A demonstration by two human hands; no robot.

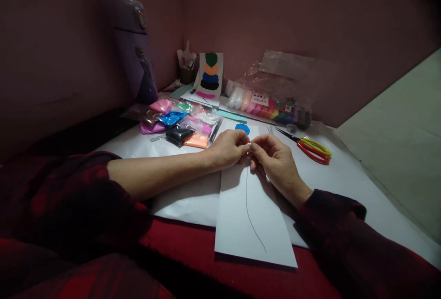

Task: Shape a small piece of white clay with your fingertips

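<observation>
Over a long sheet of white paper (241, 225), my left hand (227, 149) and my right hand (275, 156) meet fingertip to fingertip. Both are closed in a pinch on a small white bit (249, 145) that looks like modelling clay; most of it is hidden by the fingers. A thin, curving dark line (247, 198) runs down the paper below them. Just beyond my fingers, a textured blue patch of clay (242, 128) sits near the paper's far end.
Packets of coloured clay (177, 126) lie left, beside a dark pen (215, 130). Red-and-yellow-handled scissors (313, 149) rest right. Behind are a card with coloured patches (211, 78), a bag of clay sticks (268, 104), a cup (186, 75) and a purple bottle (132, 55).
</observation>
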